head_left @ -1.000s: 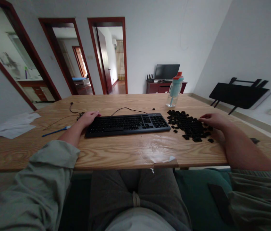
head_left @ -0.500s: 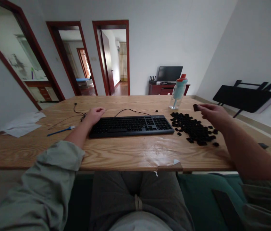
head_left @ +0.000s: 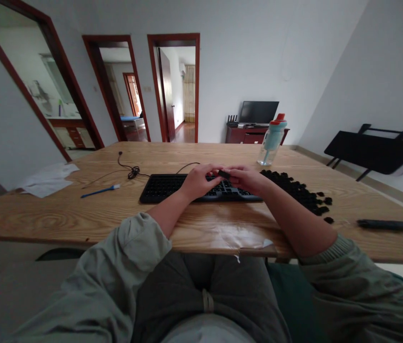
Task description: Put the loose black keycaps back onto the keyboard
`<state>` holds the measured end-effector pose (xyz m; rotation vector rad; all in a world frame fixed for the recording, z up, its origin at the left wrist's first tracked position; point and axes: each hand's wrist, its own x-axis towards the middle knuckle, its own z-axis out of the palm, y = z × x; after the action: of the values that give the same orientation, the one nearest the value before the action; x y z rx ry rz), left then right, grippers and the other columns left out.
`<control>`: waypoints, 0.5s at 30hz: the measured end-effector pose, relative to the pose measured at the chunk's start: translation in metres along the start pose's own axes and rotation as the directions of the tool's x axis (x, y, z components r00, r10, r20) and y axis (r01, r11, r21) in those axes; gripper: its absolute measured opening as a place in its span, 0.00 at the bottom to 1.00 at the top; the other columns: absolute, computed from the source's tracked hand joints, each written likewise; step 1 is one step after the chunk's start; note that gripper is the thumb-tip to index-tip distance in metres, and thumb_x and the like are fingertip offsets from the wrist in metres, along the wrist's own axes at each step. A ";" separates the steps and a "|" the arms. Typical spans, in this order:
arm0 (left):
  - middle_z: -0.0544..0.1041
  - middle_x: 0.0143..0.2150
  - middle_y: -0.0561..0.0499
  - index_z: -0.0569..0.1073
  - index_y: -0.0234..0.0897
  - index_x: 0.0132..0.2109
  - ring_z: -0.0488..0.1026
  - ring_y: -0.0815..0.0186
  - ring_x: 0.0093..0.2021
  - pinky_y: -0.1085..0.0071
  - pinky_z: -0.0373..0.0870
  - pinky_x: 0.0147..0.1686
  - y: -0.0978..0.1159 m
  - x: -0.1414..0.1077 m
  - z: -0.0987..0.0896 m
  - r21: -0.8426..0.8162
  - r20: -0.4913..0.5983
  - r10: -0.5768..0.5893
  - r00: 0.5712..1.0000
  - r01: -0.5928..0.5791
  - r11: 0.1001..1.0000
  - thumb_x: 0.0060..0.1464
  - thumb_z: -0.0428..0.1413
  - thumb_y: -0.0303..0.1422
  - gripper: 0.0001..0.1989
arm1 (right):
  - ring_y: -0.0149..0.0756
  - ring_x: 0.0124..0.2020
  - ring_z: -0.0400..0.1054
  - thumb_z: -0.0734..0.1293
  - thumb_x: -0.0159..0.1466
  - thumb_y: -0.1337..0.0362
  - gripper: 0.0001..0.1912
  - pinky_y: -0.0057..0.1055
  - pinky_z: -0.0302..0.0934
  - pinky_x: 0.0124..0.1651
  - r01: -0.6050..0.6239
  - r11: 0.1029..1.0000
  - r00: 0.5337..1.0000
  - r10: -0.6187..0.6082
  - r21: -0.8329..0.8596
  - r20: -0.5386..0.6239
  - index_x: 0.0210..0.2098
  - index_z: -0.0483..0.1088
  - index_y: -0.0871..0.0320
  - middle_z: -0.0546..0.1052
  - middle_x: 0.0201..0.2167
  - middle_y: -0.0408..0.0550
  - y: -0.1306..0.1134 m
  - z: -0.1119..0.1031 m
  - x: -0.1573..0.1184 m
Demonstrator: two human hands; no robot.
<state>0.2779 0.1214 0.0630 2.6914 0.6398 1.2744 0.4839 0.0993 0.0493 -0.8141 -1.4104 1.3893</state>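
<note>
A black keyboard [head_left: 167, 186] lies on the wooden table [head_left: 187, 224] in front of me. Above its right half, my left hand [head_left: 197, 181] and my right hand [head_left: 246, 177] meet, both pinching one small black keycap [head_left: 224, 174] between their fingertips. A pile of several loose black keycaps [head_left: 303, 193] lies on the table right of the keyboard, partly hidden by my right forearm.
A clear water bottle [head_left: 272, 139] with an orange cap stands behind the keycap pile. A blue pen [head_left: 99, 191], a coiled cable [head_left: 132, 170] and white paper [head_left: 49, 179] lie at the left. A flat black tool [head_left: 383, 225] rests at the right. Doorways open behind the table.
My right hand lifted a keycap from the pile and carried it left over the keyboard. My left hand left the keyboard's left end and joined it.
</note>
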 end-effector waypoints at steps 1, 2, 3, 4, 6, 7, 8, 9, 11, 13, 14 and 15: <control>0.79 0.41 0.51 0.77 0.40 0.51 0.73 0.69 0.37 0.72 0.69 0.40 -0.002 -0.001 -0.001 0.019 0.018 0.006 1.000 -0.007 1.000 0.56 0.60 0.31 0.15 | 0.23 0.21 0.44 0.77 0.51 0.53 0.22 0.25 0.36 0.22 -0.016 1.000 1.000 0.016 -0.007 0.009 0.37 0.72 0.62 0.53 0.20 0.36 0.002 -0.001 0.000; 0.79 0.41 0.51 0.78 0.40 0.50 0.73 0.69 0.38 0.71 0.69 0.40 -0.003 -0.001 -0.002 0.036 0.035 0.011 0.999 -0.013 0.999 0.56 0.60 0.32 0.14 | 0.23 0.21 0.44 0.77 0.51 0.53 0.22 0.25 0.36 0.22 -0.019 1.000 1.000 0.020 -0.015 0.009 0.36 0.72 0.62 0.53 0.20 0.36 0.003 -0.002 0.000; 0.79 0.41 0.51 0.78 0.41 0.50 0.73 0.68 0.38 0.71 0.69 0.41 -0.004 -0.001 -0.003 0.055 0.048 0.014 0.999 -0.016 0.998 0.56 0.61 0.33 0.14 | 0.23 0.21 0.44 0.76 0.52 0.53 0.21 0.25 0.37 0.22 -0.012 1.000 1.000 0.012 -0.023 0.002 0.35 0.72 0.62 0.53 0.20 0.36 0.003 -0.002 0.000; 0.79 0.40 0.51 0.78 0.41 0.50 0.73 0.68 0.37 0.70 0.69 0.41 -0.004 -0.001 -0.004 0.075 0.055 0.014 0.998 -0.018 0.997 0.56 0.61 0.34 0.13 | 0.24 0.21 0.45 0.76 0.52 0.53 0.20 0.25 0.37 0.23 0.001 1.000 1.000 -0.001 -0.030 -0.013 0.35 0.71 0.62 0.54 0.20 0.37 0.004 -0.002 0.001; 0.79 0.39 0.52 0.79 0.42 0.49 0.73 0.68 0.37 0.69 0.68 0.42 -0.003 0.000 -0.005 0.106 0.052 0.006 0.999 -0.012 0.994 0.56 0.61 0.34 0.13 | 0.24 0.22 0.47 0.75 0.52 0.54 0.19 0.26 0.38 0.23 0.030 0.998 0.998 -0.033 -0.046 -0.057 0.34 0.71 0.61 0.59 0.21 0.39 0.003 -0.002 0.002; 0.79 0.39 0.52 0.79 0.41 0.49 0.72 0.68 0.37 0.69 0.68 0.42 -0.002 0.000 -0.006 0.113 0.050 0.001 0.999 -0.007 0.994 0.56 0.62 0.35 0.13 | 0.24 0.22 0.48 0.75 0.52 0.54 0.19 0.26 0.38 0.23 0.043 0.998 0.996 -0.047 -0.055 -0.079 0.35 0.71 0.61 0.62 0.23 0.40 0.003 -0.001 0.002; 0.79 0.38 0.52 0.79 0.41 0.48 0.72 0.68 0.36 0.69 0.68 0.42 -0.002 0.000 -0.007 0.118 0.050 -0.005 0.999 -0.001 0.993 0.55 0.62 0.35 0.13 | 0.24 0.22 0.49 0.75 0.52 0.54 0.19 0.26 0.39 0.23 0.056 0.996 0.993 -0.062 -0.066 -0.097 0.35 0.72 0.61 0.65 0.25 0.41 0.002 -0.001 0.002; 0.79 0.38 0.52 0.79 0.40 0.47 0.72 0.68 0.36 0.69 0.67 0.41 -0.003 0.000 -0.007 0.121 0.051 -0.012 0.999 0.006 0.993 0.55 0.62 0.35 0.12 | 0.24 0.22 0.50 0.74 0.52 0.54 0.20 0.26 0.40 0.23 0.070 0.994 0.990 -0.079 -0.080 -0.113 0.36 0.73 0.62 0.67 0.27 0.43 0.001 -0.001 0.002; 0.78 0.37 0.52 0.79 0.39 0.46 0.71 0.68 0.35 0.70 0.67 0.40 -0.005 -0.001 -0.008 0.123 0.049 -0.030 0.998 0.024 0.992 0.55 0.62 0.36 0.12 | 0.24 0.23 0.52 0.74 0.52 0.54 0.20 0.26 0.42 0.23 0.107 0.987 0.982 -0.124 -0.119 -0.143 0.38 0.74 0.62 0.70 0.30 0.45 0.000 -0.001 0.001; 0.78 0.36 0.52 0.79 0.39 0.45 0.71 0.69 0.34 0.70 0.67 0.38 -0.007 -0.001 -0.009 0.116 0.032 -0.045 0.998 0.042 0.992 0.54 0.63 0.36 0.11 | 0.23 0.23 0.53 0.73 0.53 0.54 0.20 0.26 0.44 0.24 0.159 0.974 0.967 -0.187 -0.161 -0.175 0.39 0.75 0.62 0.72 0.31 0.46 -0.001 -0.003 0.001; 0.78 0.35 0.52 0.79 0.38 0.45 0.71 0.69 0.33 0.71 0.67 0.37 -0.009 -0.001 -0.009 0.108 0.017 -0.051 0.999 0.049 0.993 0.54 0.63 0.36 0.11 | 0.23 0.23 0.53 0.73 0.54 0.54 0.20 0.26 0.45 0.24 0.185 0.966 0.956 -0.219 -0.181 -0.193 0.40 0.75 0.62 0.72 0.32 0.46 -0.002 -0.003 0.001; 0.78 0.35 0.51 0.79 0.38 0.44 0.70 0.69 0.33 0.71 0.66 0.36 -0.010 -0.002 -0.009 0.101 0.003 -0.052 0.999 0.052 0.994 0.54 0.63 0.36 0.11 | 0.23 0.23 0.53 0.73 0.54 0.54 0.20 0.25 0.45 0.24 0.206 0.957 0.945 -0.249 -0.205 -0.212 0.40 0.75 0.62 0.73 0.32 0.46 -0.002 -0.005 0.000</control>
<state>0.2669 0.1294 0.0650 2.7368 0.7894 1.2545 0.4883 0.1010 0.0506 -0.8702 -1.4071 0.9639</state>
